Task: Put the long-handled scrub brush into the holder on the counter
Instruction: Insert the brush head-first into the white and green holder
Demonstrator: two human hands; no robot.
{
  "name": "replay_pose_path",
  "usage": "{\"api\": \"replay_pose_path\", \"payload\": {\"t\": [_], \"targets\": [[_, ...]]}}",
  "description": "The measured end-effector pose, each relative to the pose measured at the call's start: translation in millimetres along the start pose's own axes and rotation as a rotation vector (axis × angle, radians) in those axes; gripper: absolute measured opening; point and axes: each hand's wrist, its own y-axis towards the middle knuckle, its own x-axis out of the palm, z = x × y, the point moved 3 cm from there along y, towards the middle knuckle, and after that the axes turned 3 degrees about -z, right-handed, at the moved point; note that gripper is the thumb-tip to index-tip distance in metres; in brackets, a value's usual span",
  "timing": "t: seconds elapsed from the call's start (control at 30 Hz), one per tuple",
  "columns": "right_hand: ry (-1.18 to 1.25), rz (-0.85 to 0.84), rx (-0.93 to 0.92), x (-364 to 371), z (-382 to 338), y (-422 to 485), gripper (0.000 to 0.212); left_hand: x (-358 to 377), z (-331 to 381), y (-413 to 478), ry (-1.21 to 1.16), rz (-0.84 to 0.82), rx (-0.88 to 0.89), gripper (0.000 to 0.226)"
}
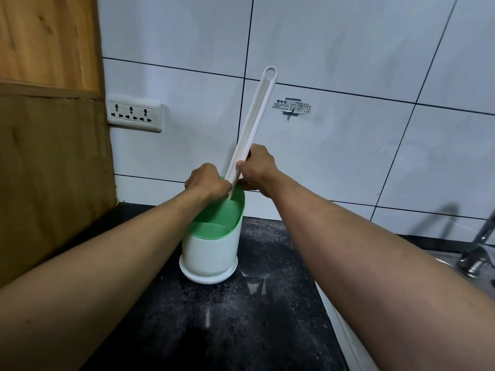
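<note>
A white holder [211,253] with a green inner liner stands on the dark counter [254,317] near the wall. The brush's long white handle [254,113] sticks up out of it, leaning to the upper right, its hanging loop at the top. The brush head is hidden down inside the holder. My right hand [257,167] pinches the handle just above the rim. My left hand [207,183] is closed at the holder's back rim, beside the handle's lower end; whether it grips the rim or the handle I cannot tell.
White tiled wall behind. A triple power socket [134,116] sits left on the wall, a small adhesive hook [292,107] to the right. Wooden boards [51,129] stand at the left. A metal tap [479,250] and sink edge lie at the far right.
</note>
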Motion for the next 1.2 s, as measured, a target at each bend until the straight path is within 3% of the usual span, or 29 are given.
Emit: {"api": "replay_pose_path", "payload": {"t": [0.1, 0.3, 0.4, 0.7, 0.83, 0.97, 1.07, 1.2], "targets": [[0.022, 0.000, 0.001, -2, 0, -1, 0.014, 4, 0, -2, -0.013, 0.058, 0.033, 0.029], [0.012, -0.004, 0.003, -1, 1, -2, 0.017, 7, -3, -8, 0.017, 0.135, 0.072, 0.024], [0.006, -0.007, 0.013, -1, 2, 0, 0.013, 7, -2, -7, 0.015, 0.133, 0.075, 0.028], [-0.048, 0.008, 0.018, 0, 6, -1, 0.027, 10, -7, 0, 0.078, 0.125, 0.050, 0.038], [-0.112, 0.008, 0.014, 1, 10, -7, 0.020, 15, -11, 1, 0.186, 0.123, 0.027, 0.056], [-0.107, 0.014, 0.000, 0, 12, -11, 0.008, 17, -11, 0, 0.205, 0.130, 0.021, 0.061], [-0.121, 0.024, -0.001, -1, 13, -11, 0.026, 15, -11, 2, 0.171, 0.118, 0.015, 0.058], [-0.107, 0.008, 0.003, -2, 14, -14, 0.031, 14, -11, 4, 0.099, 0.122, 0.027, 0.047]]}}
